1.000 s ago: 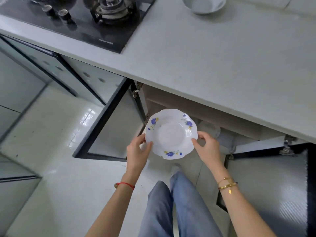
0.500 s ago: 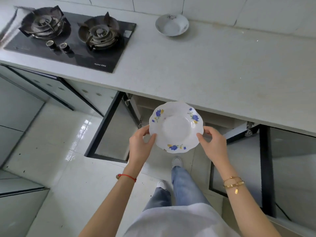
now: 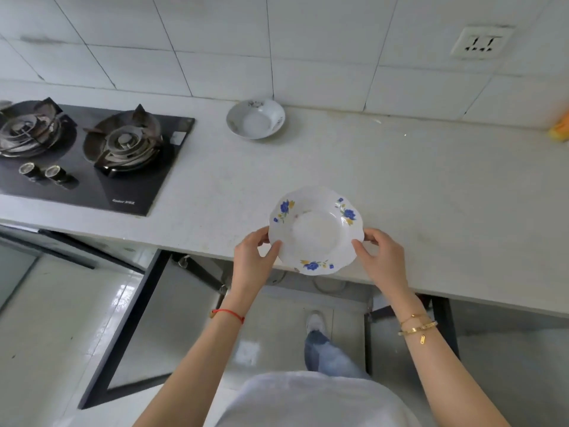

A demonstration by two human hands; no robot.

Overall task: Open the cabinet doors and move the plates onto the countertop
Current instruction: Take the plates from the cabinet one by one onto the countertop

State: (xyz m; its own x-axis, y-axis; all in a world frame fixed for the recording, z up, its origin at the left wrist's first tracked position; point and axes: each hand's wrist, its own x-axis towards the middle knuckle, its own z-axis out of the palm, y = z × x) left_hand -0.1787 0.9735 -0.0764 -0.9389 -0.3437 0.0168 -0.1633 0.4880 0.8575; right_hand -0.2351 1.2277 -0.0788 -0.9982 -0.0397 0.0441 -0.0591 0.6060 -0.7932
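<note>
While we hold the flowered plate [image 3: 316, 231] over the near edge of the table [image 3: 415, 192], our left hand [image 3: 251, 260] and right hand [image 3: 383, 257] each keep a grip pinched on its rim. Below, both cabinet doors [image 3: 135, 328] stand open. A second plate [image 3: 255, 118] sits by the wall, beside the stove [image 3: 92, 152].

Countertop [image 3: 400, 192]: broad bare stretch right of hob [image 3: 89, 155]; sole obstacles a bowl [image 3: 255, 118] near back wall, yellow object [image 3: 560, 129] far right.
</note>
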